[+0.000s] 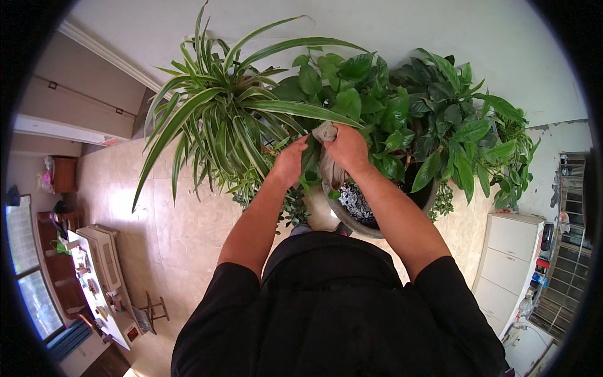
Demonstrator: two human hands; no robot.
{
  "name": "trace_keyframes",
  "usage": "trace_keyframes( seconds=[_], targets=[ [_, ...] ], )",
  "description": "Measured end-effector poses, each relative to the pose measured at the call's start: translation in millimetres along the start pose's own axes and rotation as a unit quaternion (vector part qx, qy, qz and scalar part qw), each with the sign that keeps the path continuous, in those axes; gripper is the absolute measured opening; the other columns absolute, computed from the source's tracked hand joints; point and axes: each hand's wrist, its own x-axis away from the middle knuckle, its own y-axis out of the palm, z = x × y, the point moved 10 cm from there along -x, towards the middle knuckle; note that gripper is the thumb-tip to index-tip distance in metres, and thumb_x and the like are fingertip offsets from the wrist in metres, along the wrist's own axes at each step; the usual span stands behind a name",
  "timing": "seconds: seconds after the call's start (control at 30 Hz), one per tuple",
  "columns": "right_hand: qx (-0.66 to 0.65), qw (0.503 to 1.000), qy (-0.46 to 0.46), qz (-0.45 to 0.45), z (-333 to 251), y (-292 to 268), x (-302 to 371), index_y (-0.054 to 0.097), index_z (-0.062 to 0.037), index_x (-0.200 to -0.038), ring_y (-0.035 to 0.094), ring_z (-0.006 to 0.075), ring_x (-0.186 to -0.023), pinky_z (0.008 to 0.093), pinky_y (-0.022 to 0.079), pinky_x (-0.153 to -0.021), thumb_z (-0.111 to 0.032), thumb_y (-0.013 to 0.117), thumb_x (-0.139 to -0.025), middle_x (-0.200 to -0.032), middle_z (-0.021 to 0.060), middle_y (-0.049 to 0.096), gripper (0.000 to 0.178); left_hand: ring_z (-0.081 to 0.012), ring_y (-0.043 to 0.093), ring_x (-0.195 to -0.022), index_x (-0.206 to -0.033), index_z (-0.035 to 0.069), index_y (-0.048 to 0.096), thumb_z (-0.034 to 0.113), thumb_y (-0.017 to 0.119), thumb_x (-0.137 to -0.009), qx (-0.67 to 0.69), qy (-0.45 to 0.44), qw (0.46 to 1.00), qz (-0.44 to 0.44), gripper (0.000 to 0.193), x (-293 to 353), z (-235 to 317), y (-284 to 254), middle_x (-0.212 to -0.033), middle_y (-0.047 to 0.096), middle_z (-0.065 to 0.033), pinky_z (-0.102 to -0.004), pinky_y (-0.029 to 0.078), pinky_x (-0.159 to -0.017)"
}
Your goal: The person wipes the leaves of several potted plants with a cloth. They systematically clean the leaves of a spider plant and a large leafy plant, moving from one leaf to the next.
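Note:
My right hand (pixel 347 148) is closed around a crumpled grey-beige cloth (pixel 331 171). One end of the cloth bunches above my fingers, and the rest hangs below them, over the pot's left rim. My left hand (pixel 289 163) is just to the left, its fingers bent in beside a dark green leaf (pixel 311 158). What those fingers hold, if anything, is hidden. Both hands are among the foliage, between a striped spider plant (pixel 232 94) on the left and a broad-leaved green plant (pixel 348 100). Beneath my right forearm is a large dark round pot (pixel 361 230) with pale grey pieces inside.
More leafy plants (pixel 461 132) spread to the right along the white wall (pixel 440 25). A white cabinet (pixel 510 251) stands at the right, near a barred window (pixel 568 232). At far left is a cluttered white table (pixel 97 292) and a small folding stool (pixel 154 308) on the tiled floor (pixel 169 239).

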Motion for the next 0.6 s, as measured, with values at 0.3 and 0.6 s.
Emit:
trace_keyframes(
  seconds=[0.3,0.6],
  targets=[
    [-0.02,0.996,-0.065,0.048,-31.8,-1.3,38.9,0.065,-0.0049,-0.104,0.068,0.0434,-0.093,0.0507,0.055,-0.079,-0.016,0.07,-0.083,-0.104,0.0196,0.07,0.024,-0.0306,0.035,-0.148,-0.158,-0.008,0.027,0.059,0.033,-0.107,0.157,0.048,0.982,-0.097,0.084,1.0,4.9,22.5,-0.162,0.036,-0.0173,-0.0408,0.022,-0.125],
    [0.0,0.996,-0.016,0.082,-17.1,-19.9,11.4,0.068,-0.0063,-0.113,0.068,0.0428,-0.096,0.0511,0.055,-0.08,-0.014,0.068,-0.084,-0.106,0.0184,0.071,0.03,-0.0306,0.042,-0.142,-0.156,-0.006,0.033,0.057,0.032,-0.107,0.182,0.054,0.978,-0.092,0.08,10.9,-1.1,32.7,-0.157,0.044,-0.0158,-0.04,0.027,-0.121]
  ],
)
